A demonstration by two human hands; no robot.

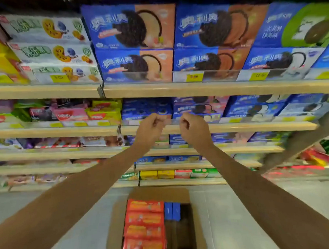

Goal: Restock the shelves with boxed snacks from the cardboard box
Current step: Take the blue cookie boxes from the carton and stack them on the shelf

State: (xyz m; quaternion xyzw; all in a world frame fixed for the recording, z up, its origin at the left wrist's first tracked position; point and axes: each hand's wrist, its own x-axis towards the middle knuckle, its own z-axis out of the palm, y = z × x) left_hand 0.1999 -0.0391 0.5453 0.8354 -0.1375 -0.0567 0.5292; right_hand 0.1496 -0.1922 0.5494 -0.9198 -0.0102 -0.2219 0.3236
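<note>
**Two empty hands at the shelf, box of snacks on the floor below**

We are looking down along two bare arms reaching towards a wall of snack shelves. The left hand [150, 129] and right hand [194, 129] are hovering side by side, a little apart, in front of the second shelf [65, 130]. The fingers of both are curling inward into loose fists, and we are seeing nothing held in either.

The cardboard box [159, 192] is sitting open on the floor, well below the hands and between the forearms. Inside it, red packs [145, 226] are lying stacked along the left, and two blue boxes [172, 211] are standing on end beside them.

What we are judging as risks:
- The shelf stock [146, 109] just behind the hands is sitting close to the edge, so a careless knuckle could be pushing boxes back or tipping them off.
- The box is lying right at the feet, so a step forward could be crushing or kicking it.
- Several blue flavours are looking alike on the shelves, so a box could be going into the wrong row.

What we are struggling to see:
- Blur is smearing the labels and price tags, so no wording is readable.
- The right part of the box is lying in shadow, and its near edge is being cut off by the frame.
- We cannot tell whether the fingertips are touching the shelf's front rail.
</note>
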